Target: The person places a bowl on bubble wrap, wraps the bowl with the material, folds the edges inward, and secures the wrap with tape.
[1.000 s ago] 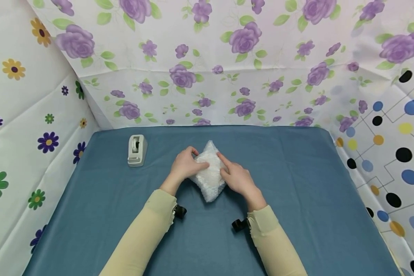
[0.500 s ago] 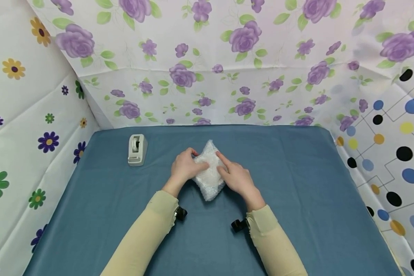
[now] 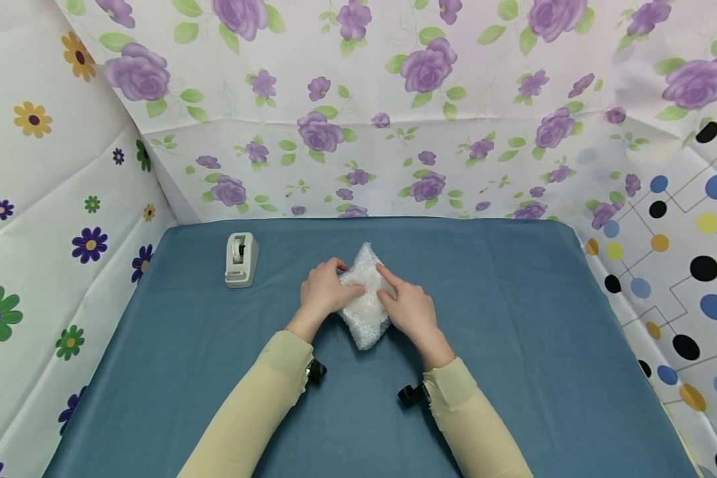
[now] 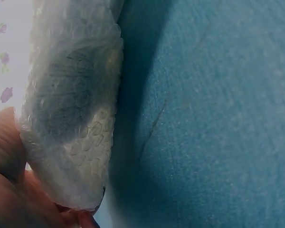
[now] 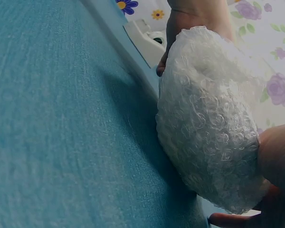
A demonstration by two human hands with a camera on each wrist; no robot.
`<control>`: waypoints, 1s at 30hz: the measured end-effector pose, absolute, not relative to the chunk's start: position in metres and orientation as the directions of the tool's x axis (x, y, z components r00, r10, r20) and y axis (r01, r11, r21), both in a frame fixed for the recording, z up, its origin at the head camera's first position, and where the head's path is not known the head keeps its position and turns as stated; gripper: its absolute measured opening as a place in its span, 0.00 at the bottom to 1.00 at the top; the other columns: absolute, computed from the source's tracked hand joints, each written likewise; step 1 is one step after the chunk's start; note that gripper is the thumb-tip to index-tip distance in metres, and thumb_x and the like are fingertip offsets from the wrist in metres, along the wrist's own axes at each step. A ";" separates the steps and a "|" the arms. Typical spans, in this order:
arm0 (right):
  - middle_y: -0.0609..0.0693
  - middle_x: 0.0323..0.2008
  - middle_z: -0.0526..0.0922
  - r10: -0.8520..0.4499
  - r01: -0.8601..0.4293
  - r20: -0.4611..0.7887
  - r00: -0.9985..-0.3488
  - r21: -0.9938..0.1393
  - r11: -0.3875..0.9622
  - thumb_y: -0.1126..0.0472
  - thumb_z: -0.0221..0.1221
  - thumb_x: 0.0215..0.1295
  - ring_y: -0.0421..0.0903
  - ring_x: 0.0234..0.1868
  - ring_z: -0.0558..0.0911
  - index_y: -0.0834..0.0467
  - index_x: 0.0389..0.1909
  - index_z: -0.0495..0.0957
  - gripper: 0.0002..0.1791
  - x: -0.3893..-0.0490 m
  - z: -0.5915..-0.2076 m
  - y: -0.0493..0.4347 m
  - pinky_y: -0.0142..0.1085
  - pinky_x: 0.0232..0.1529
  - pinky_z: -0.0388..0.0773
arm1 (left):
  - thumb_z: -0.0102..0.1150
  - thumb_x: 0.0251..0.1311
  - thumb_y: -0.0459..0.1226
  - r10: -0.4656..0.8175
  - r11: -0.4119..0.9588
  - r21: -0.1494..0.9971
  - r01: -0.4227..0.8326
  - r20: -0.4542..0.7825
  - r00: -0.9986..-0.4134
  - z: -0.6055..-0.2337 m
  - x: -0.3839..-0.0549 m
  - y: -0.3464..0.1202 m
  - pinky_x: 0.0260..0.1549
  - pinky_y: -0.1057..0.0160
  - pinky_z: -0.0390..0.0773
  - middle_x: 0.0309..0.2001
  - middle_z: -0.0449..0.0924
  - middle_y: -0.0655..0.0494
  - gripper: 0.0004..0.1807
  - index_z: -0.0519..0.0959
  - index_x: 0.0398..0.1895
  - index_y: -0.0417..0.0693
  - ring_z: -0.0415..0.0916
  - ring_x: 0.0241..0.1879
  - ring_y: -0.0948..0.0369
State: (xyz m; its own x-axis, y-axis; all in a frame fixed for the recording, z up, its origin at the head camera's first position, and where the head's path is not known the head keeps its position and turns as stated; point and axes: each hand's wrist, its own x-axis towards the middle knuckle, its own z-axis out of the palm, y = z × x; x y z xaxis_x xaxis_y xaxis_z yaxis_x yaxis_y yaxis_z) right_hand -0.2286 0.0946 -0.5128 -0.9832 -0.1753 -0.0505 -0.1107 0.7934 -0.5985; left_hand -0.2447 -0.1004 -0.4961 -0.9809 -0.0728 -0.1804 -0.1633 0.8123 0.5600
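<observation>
Between the two hands is a bubble-wrap bundle (image 3: 366, 325), whitish and roughly diamond-shaped in the head view. My left hand (image 3: 325, 291) grips its left side, thumb over the top and fingers around the far edge. On the opposite side my right hand (image 3: 413, 311) holds it, with thumb and index finger on the upper face. A dark shape shows through the bubble wrap (image 4: 66, 99) in the left wrist view; what it is stays hidden. From the right wrist, the puffy side of the wrapped bundle (image 5: 209, 128) shows, close over the blue cloth.
A white tape dispenser (image 3: 241, 260) stands at the back left of the blue cloth-covered table (image 3: 532, 345). Floral sheets (image 3: 490, 133) rise behind and at the left, and a dotted sheet (image 3: 693, 312) borders the right. Black wrist cameras (image 3: 317, 370) sit at both cuffs.
Both hands keep their hold on the bundle, with only slight shifts of the fingers. The whole head view has shifted a little.
</observation>
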 end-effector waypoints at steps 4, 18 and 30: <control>0.47 0.12 0.66 -0.180 -0.112 -0.053 -0.982 -0.603 0.789 0.49 0.54 0.83 0.42 0.11 0.59 0.34 0.83 0.64 0.30 -0.230 -0.512 0.095 0.37 0.15 0.58 | 0.73 0.64 0.60 -0.049 0.805 0.574 -0.149 -0.187 -0.981 -0.497 -0.247 -0.101 0.58 0.40 0.76 0.61 0.81 0.44 0.35 0.78 0.66 0.52 0.77 0.58 0.42; 0.63 0.54 0.86 -0.283 -0.151 -0.091 -0.955 -0.671 0.726 0.38 0.49 0.85 0.56 0.34 0.85 0.38 0.88 0.48 0.38 -0.239 -0.513 0.118 0.51 0.39 0.78 | 0.64 0.74 0.57 0.073 0.585 0.807 -0.076 -0.146 -0.987 -0.495 -0.255 -0.121 0.58 0.40 0.77 0.66 0.75 0.38 0.38 0.71 0.76 0.44 0.75 0.63 0.42; 0.64 0.76 0.71 -0.235 -0.126 -0.071 -0.969 -0.679 0.724 0.30 0.36 0.84 0.65 0.71 0.75 0.41 0.89 0.44 0.40 -0.241 -0.505 0.200 0.64 0.68 0.71 | 0.54 0.83 0.51 0.086 0.612 0.782 0.119 0.083 -0.993 -0.491 -0.215 -0.206 0.68 0.37 0.67 0.71 0.71 0.34 0.33 0.69 0.77 0.37 0.67 0.72 0.39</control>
State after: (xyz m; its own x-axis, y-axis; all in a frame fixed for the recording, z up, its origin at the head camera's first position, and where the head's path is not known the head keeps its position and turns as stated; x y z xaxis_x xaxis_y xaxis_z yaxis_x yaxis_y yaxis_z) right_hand -0.2410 0.1999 -0.5052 -0.9694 -0.2351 -0.0710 -0.1258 0.7237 -0.6785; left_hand -0.2155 -0.2061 -0.4908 -0.9928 0.0865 0.0831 0.1188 0.6125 0.7815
